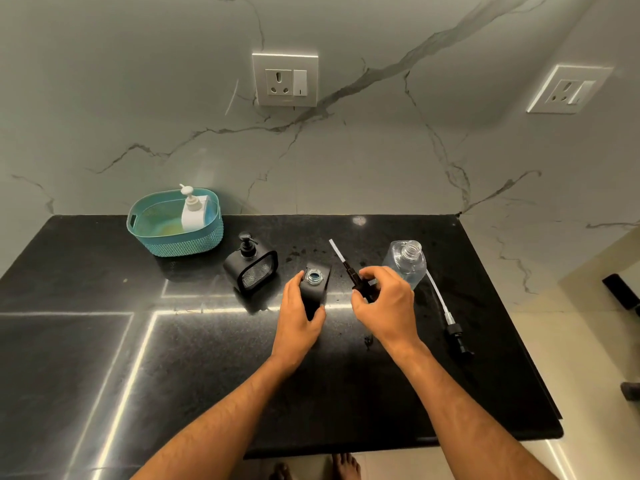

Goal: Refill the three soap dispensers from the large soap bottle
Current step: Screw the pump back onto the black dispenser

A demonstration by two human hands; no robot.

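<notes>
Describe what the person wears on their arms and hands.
Nothing shows: the left hand and right hand are bare, without gloves, rings, watch or bracelet. Both forearms are uncovered up to the frame's bottom edge; no sleeve is visible.

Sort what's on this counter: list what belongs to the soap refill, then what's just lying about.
Belongs to the job:
large clear bottle, cap off
open black dispenser, held by left hand
its pump, held by right hand
closed black dispenser
white dispenser
loose pump on counter

Lying about:
teal basket
wall sockets
</notes>
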